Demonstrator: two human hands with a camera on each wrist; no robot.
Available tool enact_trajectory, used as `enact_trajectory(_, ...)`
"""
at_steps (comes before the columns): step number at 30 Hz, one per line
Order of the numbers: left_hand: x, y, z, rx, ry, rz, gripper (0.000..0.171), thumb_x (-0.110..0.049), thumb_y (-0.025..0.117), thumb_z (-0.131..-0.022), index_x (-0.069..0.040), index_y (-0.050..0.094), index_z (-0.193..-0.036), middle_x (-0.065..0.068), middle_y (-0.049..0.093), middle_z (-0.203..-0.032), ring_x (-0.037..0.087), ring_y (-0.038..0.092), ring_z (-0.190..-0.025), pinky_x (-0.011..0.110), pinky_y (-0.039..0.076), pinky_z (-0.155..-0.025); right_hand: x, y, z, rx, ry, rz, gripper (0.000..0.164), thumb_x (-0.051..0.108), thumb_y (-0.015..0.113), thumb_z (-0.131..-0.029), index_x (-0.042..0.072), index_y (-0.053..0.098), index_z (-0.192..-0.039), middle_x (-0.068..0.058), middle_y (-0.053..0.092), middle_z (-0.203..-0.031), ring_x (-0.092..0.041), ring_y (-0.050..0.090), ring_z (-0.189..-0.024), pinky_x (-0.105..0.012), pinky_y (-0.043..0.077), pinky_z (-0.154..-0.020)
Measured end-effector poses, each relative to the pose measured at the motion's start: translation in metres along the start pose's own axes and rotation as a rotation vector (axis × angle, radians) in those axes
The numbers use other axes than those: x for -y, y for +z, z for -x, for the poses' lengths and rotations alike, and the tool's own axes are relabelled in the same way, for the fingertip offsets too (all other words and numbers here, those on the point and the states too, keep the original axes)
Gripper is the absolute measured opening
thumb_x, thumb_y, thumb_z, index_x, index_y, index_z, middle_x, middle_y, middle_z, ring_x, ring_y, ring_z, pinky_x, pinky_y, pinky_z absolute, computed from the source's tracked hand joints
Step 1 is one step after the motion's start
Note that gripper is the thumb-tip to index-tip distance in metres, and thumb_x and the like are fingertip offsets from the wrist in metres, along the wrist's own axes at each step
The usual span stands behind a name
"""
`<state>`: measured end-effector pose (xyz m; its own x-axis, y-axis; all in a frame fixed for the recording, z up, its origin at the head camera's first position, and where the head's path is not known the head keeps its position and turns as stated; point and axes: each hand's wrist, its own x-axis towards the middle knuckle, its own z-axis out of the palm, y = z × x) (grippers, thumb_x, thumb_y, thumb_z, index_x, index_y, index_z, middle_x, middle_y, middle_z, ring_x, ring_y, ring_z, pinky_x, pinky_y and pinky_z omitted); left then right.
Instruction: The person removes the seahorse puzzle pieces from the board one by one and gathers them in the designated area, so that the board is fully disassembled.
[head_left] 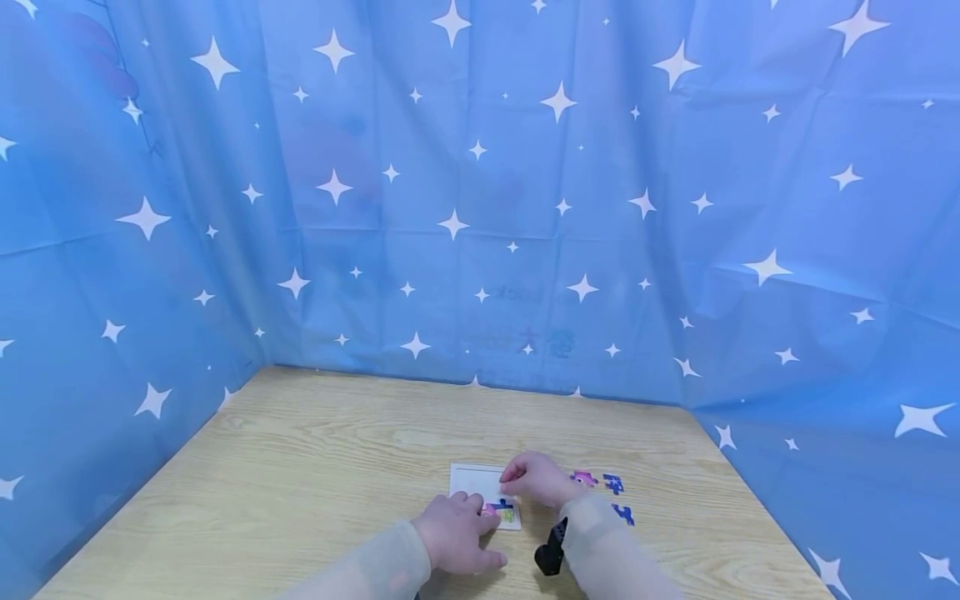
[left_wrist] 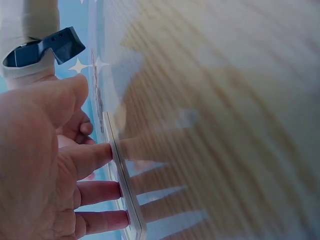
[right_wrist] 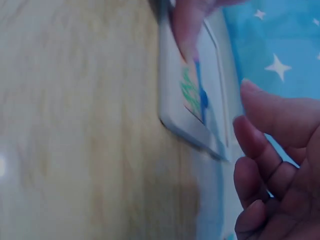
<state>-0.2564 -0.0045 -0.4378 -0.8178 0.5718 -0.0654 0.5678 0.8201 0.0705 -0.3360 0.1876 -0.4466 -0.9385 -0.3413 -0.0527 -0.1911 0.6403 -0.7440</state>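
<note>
A white puzzle tray [head_left: 467, 477] lies on the table, with colourful puzzle pieces [head_left: 507, 515] fitted in its near part. My left hand [head_left: 456, 533] rests on the tray's near left side; its fingers [left_wrist: 95, 192] reach out straight to the tray edge [left_wrist: 131, 205] in the left wrist view. Above the tray's right side is my right hand [head_left: 538, 481]. From the right wrist, its thumb [right_wrist: 280, 112] and forefinger stand slightly apart with nothing visible between them, the other fingers loosely curled. The tray [right_wrist: 167, 95] also shows there, with a green-and-yellow piece [right_wrist: 189, 90] in it.
Right of my right hand lie loose puzzle pieces: a pink one [head_left: 582, 478], a blue one [head_left: 613, 483] and another blue one [head_left: 624, 514]. A wood-grain table [head_left: 315, 467] spreads around the tray. Blue star-patterned curtains [head_left: 480, 275] enclose the back and sides.
</note>
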Motion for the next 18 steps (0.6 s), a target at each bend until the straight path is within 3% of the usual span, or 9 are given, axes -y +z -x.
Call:
enact_trajectory(6,0.0004,-0.0009,0.0003,0.011,0.013,-0.004,0.064,-0.07,0.047,-0.086,-0.031,0.056,-0.136,-0.001,0.056,-0.122,0.014,0.051,-0.103,0.037,0.046,-0.082,0.0001,0.0091,-0.0003,0.055,-0.016,0.047,0.009,0.006,0.075,-0.081,0.01,0.067,-0.082,0.002,0.062,-0.079,-0.016,0.054,-0.076,-0.034,0.044,-0.073)
enact_trajectory(12,0.0033,0.0022,-0.0002,0.013,0.035,-0.039,0.064,-0.071,0.044,-0.087,-0.032,0.053,-0.138,-0.002,0.056,-0.122,0.013,0.05,-0.1,0.036,0.045,-0.082,0.0005,0.0118,0.0017,0.056,-0.024,0.062,0.01,0.002,0.075,-0.08,0.007,0.066,-0.082,0.002,0.061,-0.075,-0.014,0.055,-0.072,-0.032,0.045,-0.071)
enact_trajectory(18,0.009,0.0048,0.005,0.009,0.075,-0.044,0.071,-0.07,0.043,-0.088,-0.024,0.051,-0.141,-0.001,0.054,-0.132,0.017,0.05,-0.118,0.038,0.043,-0.095,0.0041,0.0121,0.004,0.054,0.0,0.05,0.01,0.002,0.074,-0.082,0.007,0.065,-0.083,0.0,0.06,-0.075,-0.015,0.053,-0.071,-0.031,0.044,-0.067)
